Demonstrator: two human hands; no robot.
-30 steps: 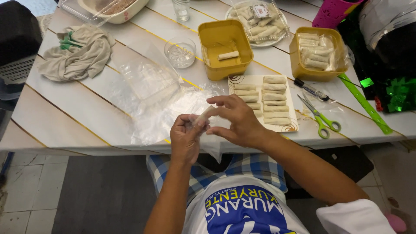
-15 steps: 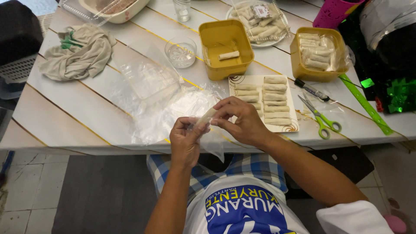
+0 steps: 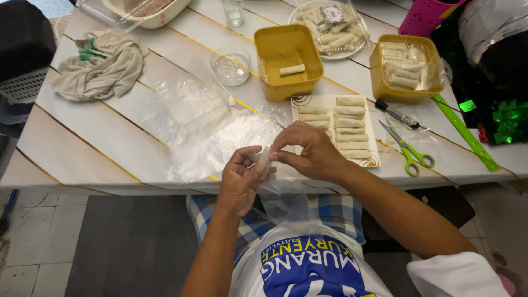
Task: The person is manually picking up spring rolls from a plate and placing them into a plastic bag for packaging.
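My left hand [image 3: 240, 179] and my right hand [image 3: 311, 152] meet at the table's front edge, both pinching one pale spring roll [image 3: 263, 159]. A thin clear plastic bag [image 3: 283, 201] hangs down from my hands toward my lap. Just beyond my right hand lies a rectangular white plate [image 3: 373, 160] with two rows of rolls. Loose clear plastic bags [image 3: 214, 137] are spread on the table in front of my left hand.
Two yellow tubs stand behind the plate: one [image 3: 287, 39] with a single roll, one [image 3: 379, 77] full of rolls. Green scissors [image 3: 410, 151], a marker pen [image 3: 396, 114] and a green ruler [image 3: 465, 132] lie at the right. A glass bowl [image 3: 230, 65] and a grey cloth [image 3: 99, 66] sit further left.
The roll has come lower and more upright between my fingers. The plastic bag now hangs open below my hands, where before it was bunched at my left hand.
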